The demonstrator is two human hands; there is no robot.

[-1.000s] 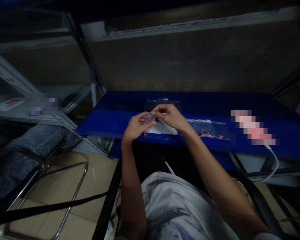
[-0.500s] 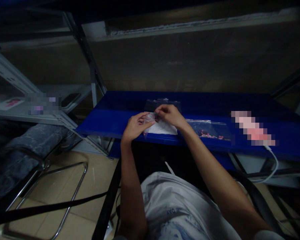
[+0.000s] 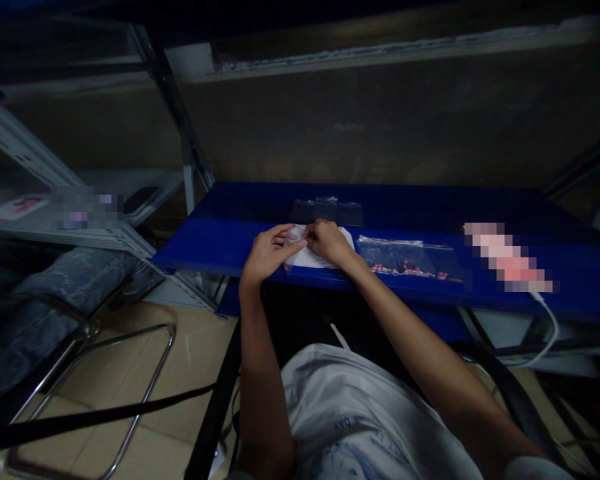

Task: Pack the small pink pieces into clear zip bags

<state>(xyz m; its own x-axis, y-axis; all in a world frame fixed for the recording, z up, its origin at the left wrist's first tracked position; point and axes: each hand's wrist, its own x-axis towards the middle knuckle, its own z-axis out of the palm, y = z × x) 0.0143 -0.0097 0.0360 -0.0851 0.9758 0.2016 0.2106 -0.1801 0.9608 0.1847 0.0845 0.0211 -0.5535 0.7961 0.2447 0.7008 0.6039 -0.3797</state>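
A small clear plastic bag (image 3: 294, 235) is pinched between the thumb and fingers of my left hand (image 3: 266, 257), just above the front edge of the blue table. My right hand (image 3: 327, 241) is closed in a pinch against the bag's right side; what its fingertips hold is hidden. Beneath both hands lies a white sheet (image 3: 321, 259), partly covered. Right of my right hand, a clear zip bag (image 3: 430, 257) lies flat with several small pink pieces along its lower edge. Behind the hands rest some empty-looking clear bags (image 3: 325, 211).
The blue table (image 3: 220, 227) has a grey metal frame. A blurred pink object (image 3: 505, 257) with a white cable (image 3: 553, 327) lies at the right. At the left are a grey shelf (image 3: 165, 183) with a dark phone-like slab (image 3: 141, 199), another person's leg (image 3: 65, 287), and a metal chair frame (image 3: 153, 380).
My right hand has moved left and slightly toward me, its fingertips now against the bag. Dark reddish bits seen at its fingertips are out of sight. More of the zip bag shows.
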